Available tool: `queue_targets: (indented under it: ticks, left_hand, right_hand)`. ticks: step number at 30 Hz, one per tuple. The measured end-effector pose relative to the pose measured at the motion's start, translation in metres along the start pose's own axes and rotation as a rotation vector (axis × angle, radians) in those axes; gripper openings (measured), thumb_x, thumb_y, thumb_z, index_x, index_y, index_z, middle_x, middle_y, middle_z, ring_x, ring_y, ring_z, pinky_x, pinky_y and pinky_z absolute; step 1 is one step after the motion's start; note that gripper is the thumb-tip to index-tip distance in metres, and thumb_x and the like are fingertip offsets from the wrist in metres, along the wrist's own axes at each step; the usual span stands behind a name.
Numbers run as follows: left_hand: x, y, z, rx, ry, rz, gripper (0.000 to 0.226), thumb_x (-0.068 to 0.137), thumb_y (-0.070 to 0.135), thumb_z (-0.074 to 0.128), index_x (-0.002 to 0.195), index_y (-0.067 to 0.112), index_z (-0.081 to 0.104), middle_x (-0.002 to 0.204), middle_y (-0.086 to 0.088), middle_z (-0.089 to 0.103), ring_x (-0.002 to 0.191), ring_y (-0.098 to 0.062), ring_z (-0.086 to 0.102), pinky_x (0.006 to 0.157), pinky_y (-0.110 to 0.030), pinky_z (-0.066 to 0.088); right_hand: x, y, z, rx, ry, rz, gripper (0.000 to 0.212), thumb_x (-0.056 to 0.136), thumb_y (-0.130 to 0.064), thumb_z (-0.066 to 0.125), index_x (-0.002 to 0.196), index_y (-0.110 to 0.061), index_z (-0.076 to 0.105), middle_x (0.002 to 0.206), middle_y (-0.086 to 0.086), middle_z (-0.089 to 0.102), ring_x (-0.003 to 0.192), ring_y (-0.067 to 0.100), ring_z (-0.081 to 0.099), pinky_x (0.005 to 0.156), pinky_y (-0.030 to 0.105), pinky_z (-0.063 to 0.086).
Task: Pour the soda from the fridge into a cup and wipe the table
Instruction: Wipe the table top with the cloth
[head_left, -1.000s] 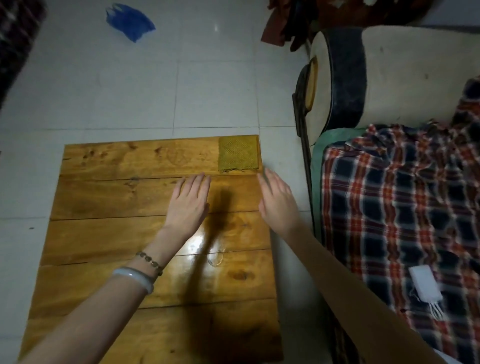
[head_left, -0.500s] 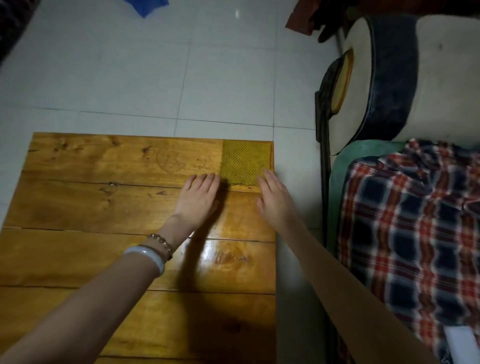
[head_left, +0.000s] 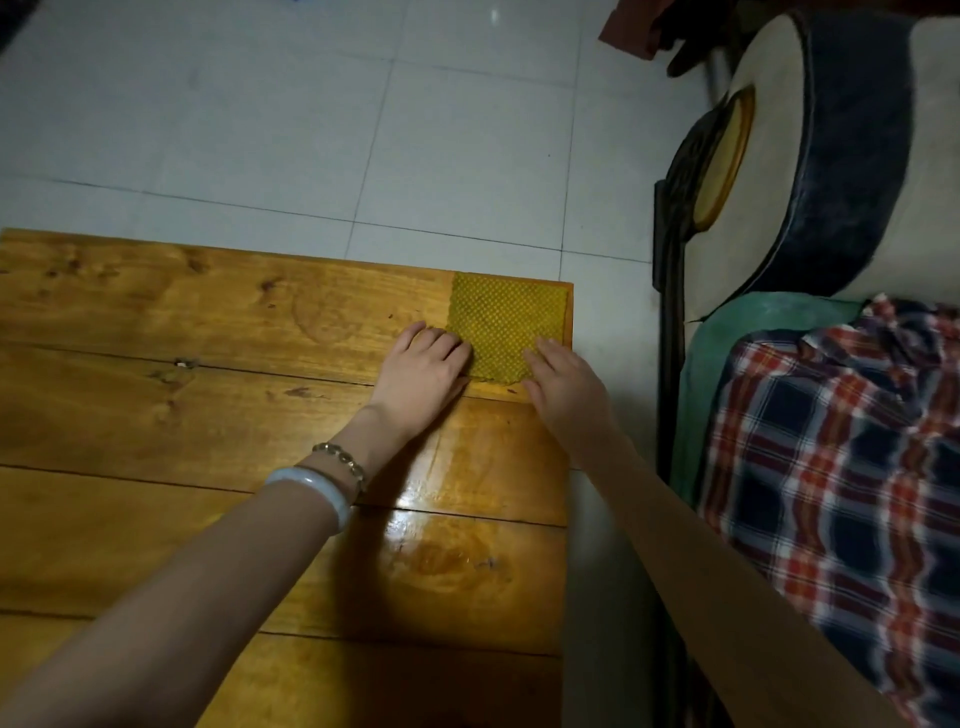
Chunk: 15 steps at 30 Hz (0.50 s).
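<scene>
pale floor tiles (head_left: 249, 119) surround a low wooden table (head_left: 208, 415), with a sofa under a plaid cloth (head_left: 841, 467) to the right. a yellow-green waffle cloth (head_left: 506, 317) lies flat at the table's far right corner. the left hand (head_left: 423, 366), fingers curled, touches the cloth's near-left edge; the right hand (head_left: 563, 382), fingers loosely extended, rests on its near-right corner. neither yet holds it. this looks like the wiping step beginning; next calls for pinching the cloth up. no soda or cup is in view. half a second earlier both hands lay short of the cloth, fingers straighter.
</scene>
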<state>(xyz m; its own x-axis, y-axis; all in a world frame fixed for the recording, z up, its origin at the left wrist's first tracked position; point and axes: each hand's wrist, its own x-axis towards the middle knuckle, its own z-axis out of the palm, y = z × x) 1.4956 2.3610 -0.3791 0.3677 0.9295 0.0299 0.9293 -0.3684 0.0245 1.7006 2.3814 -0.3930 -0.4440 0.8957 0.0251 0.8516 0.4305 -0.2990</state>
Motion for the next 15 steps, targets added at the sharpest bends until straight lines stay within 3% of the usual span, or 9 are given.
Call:
queue_targets:
  ticks: [5,9,10,12,13,15]
  left_hand:
    - [0.007,-0.004,-0.006,0.103,0.09,0.041,0.004,0.078,0.011,0.065,0.081,0.012,0.067,0.074,-0.003,0.066,0.077,-0.026,0.062,0.094,-0.04,0.032]
    - [-0.006,-0.006,-0.015,0.048,0.149,0.022,0.014,0.086,0.02,0.053,0.082,0.012,0.065,0.072,-0.003,0.065,0.077,-0.025,0.062,0.092,-0.039,0.033]
    - [-0.014,-0.006,-0.017,0.035,0.167,0.043,0.016,0.087,0.02,0.053,0.084,0.012,0.066,0.073,-0.003,0.066,0.079,-0.025,0.062,0.093,-0.039,0.033]
    - [-0.032,-0.006,-0.023,0.004,0.196,0.106,0.018,0.089,0.021,0.052,0.087,0.012,0.067,0.075,-0.002,0.066,0.084,-0.025,0.063,0.094,-0.038,0.034]
    - [-0.04,-0.006,-0.028,-0.018,0.204,0.135,0.019,0.09,0.021,0.051,0.088,0.012,0.067,0.077,-0.002,0.067,0.087,-0.025,0.064,0.094,-0.038,0.035]
    - [-0.056,-0.006,-0.037,-0.056,0.209,0.183,0.021,0.092,0.021,0.05,0.091,0.011,0.068,0.081,-0.003,0.068,0.091,-0.025,0.064,0.094,-0.039,0.037]
  right_hand:
    - [0.009,-0.002,-0.002,-0.072,0.106,-0.036,0.017,0.071,-0.007,0.073,0.086,-0.001,0.072,0.09,0.016,0.071,0.082,0.032,0.068,0.073,0.039,0.054]
    - [0.005,-0.016,-0.01,-0.066,0.131,-0.053,0.01,0.071,-0.01,0.065,0.079,-0.004,0.064,0.077,0.011,0.065,0.071,0.028,0.063,0.073,0.034,0.05]
    - [0.0,-0.02,-0.011,-0.058,0.108,-0.07,0.016,0.071,-0.012,0.063,0.085,-0.003,0.063,0.085,0.012,0.065,0.08,0.029,0.063,0.079,0.036,0.049]
    - [-0.012,-0.034,-0.011,-0.008,-0.062,-0.095,0.046,0.075,-0.021,0.062,0.116,-0.002,0.056,0.122,0.017,0.058,0.117,0.033,0.052,0.102,0.043,0.037]
    - [-0.018,-0.042,-0.011,0.017,-0.175,-0.112,0.063,0.079,-0.028,0.062,0.134,-0.003,0.044,0.141,0.016,0.044,0.133,0.03,0.037,0.112,0.043,0.024]
    - [-0.026,-0.062,-0.007,0.045,-0.293,-0.144,0.082,0.084,-0.043,0.059,0.147,-0.009,0.019,0.155,0.009,0.018,0.144,0.023,0.013,0.117,0.038,0.006]
